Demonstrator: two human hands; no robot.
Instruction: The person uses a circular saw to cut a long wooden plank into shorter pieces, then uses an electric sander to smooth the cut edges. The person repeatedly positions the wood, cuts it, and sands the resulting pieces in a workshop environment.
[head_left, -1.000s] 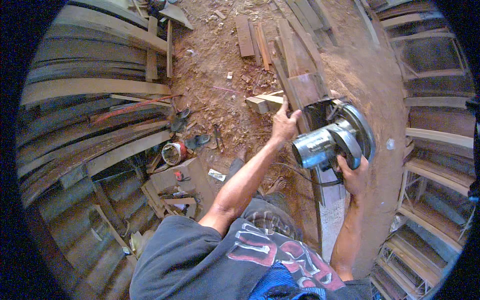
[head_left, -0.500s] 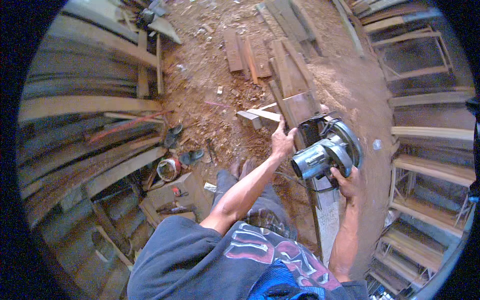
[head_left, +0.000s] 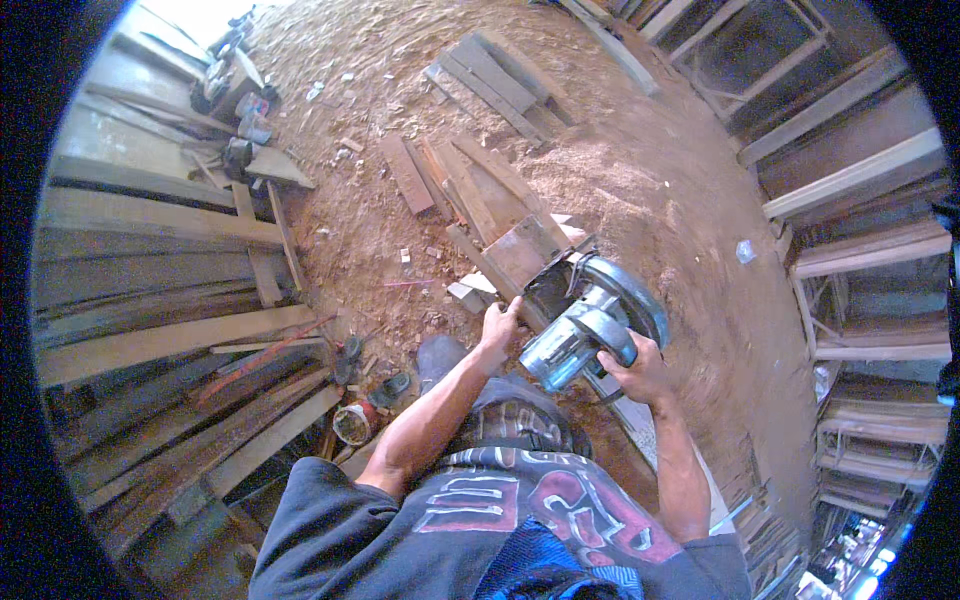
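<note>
My right hand (head_left: 638, 370) is closed around the rear handle of a circular saw (head_left: 585, 325) with a metal body and a curved blade guard. The saw rests on a long wooden board (head_left: 523, 252) that runs away from me on a slant. At the board's left edge, just left of the saw, my left hand (head_left: 500, 325) grips the wood, its thumb along the edge and its other fingers partly hidden. Beside that hand juts a short pale wood block (head_left: 467, 296). The blade is hidden beneath the saw.
Boards (head_left: 490, 80) lie on the sawdust-covered ground ahead, with a reddish plank (head_left: 407, 172) nearer. Stacked timber (head_left: 170, 235) lines the left; wooden frames (head_left: 850, 170) line the right. A bucket (head_left: 353, 424) and a sandal (head_left: 390, 388) lie left of my legs.
My view has tilted up and turned, so hands, saw and board sit farther left and lower in the picture. Both hands keep their holds; the saw looks about the same on the board.
</note>
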